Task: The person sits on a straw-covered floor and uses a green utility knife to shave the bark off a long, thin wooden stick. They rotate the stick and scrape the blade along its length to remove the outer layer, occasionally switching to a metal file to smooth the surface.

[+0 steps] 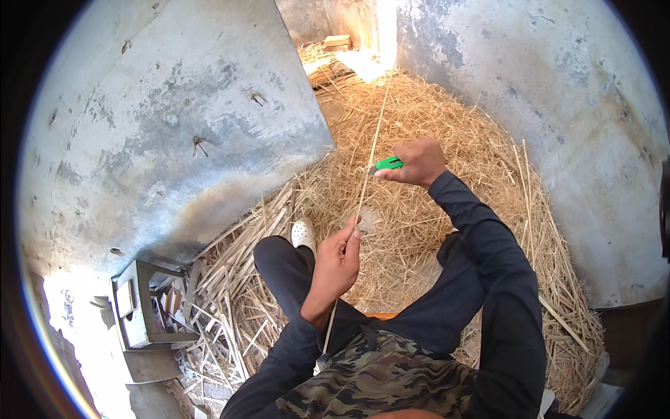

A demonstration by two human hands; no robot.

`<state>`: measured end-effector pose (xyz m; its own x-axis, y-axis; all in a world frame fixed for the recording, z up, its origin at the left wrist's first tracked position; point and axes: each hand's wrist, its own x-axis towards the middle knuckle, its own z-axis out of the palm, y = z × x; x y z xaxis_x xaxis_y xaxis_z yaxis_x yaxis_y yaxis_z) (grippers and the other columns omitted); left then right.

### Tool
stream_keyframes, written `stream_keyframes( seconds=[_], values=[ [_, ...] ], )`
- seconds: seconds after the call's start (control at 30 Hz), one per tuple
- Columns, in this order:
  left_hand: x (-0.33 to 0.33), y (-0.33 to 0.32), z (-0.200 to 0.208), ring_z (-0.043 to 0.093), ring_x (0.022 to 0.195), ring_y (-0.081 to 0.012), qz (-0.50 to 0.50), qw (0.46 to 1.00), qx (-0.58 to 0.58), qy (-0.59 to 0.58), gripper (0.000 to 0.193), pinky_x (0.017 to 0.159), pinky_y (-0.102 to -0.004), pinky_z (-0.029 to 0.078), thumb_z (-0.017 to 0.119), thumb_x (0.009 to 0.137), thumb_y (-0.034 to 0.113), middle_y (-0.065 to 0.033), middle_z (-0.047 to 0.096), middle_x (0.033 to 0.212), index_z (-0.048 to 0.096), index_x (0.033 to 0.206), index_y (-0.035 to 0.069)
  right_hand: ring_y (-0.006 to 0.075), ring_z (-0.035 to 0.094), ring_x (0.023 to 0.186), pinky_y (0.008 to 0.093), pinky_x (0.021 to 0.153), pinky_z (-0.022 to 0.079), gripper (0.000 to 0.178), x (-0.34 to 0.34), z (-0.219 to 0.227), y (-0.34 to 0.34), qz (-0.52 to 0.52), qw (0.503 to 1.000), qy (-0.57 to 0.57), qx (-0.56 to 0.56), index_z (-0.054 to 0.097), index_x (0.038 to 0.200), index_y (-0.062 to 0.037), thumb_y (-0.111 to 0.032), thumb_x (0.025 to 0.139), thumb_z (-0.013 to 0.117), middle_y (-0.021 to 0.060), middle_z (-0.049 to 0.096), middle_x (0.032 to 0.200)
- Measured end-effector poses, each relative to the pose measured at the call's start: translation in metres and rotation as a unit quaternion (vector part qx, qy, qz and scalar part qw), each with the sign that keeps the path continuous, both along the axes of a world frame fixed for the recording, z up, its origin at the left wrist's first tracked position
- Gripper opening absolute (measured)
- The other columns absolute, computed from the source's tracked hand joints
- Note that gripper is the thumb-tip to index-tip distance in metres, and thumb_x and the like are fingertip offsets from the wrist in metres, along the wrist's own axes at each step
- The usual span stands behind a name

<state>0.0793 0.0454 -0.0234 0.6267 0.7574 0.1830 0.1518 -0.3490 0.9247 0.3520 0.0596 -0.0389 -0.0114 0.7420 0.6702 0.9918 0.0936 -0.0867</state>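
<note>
A long, thin, pale bamboo strip (379,129) runs from my lap up toward the bright gap at the far end. My left hand (338,264) is closed around it in front of my waist, thumb and forefinger pinching it. Farther out and to the right, my right hand (417,163) grips a green-handled utility knife (388,164). The knife's dark front end meets the strip or lies right beside it; its blade is too small to make out. My right thumb is close to the strip as well.
Curly shavings (419,112) cover the floor around my legs. Split strips (227,300) are heaped at the left, with more along the right. A battered open-fronted box (143,304) stands at the lower left. Worn grey panels (188,126) rise on both sides. My left foot wears a white clog (303,233).
</note>
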Motion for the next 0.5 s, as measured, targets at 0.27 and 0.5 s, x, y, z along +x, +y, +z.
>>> stream_keyframes(
  seconds=[0.27,0.5],
  values=[
    [-0.063,-0.043,0.010,0.036,0.062,-0.0042,-0.052,0.990,-0.096,0.094,0.033,0.057,-0.0223,0.036,0.051,0.099,0.014,0.0039,0.040,0.064,0.057,0.122,-0.008,0.0238,0.055,0.051,0.0421,0.052,0.042,0.073,0.143,-0.022,-0.012,-0.283,0.885,0.370,0.010,0.058,0.057,-0.0063,-0.070,0.088,0.041,0.0066,0.052,0.052],
    [-0.041,0.008,-0.014,0.029,0.050,0.0001,0.057,0.949,-0.296,-0.095,0.035,0.046,-0.0173,0.024,0.046,0.101,0.016,0.0101,0.032,0.060,0.053,0.129,-0.005,0.0145,0.039,0.040,0.0340,0.040,0.027,0.073,0.093,-0.013,-0.025,-0.264,0.953,0.144,-0.051,0.060,0.055,-0.0123,-0.077,0.085,0.041,-0.0012,0.041,0.044]
  ],
)
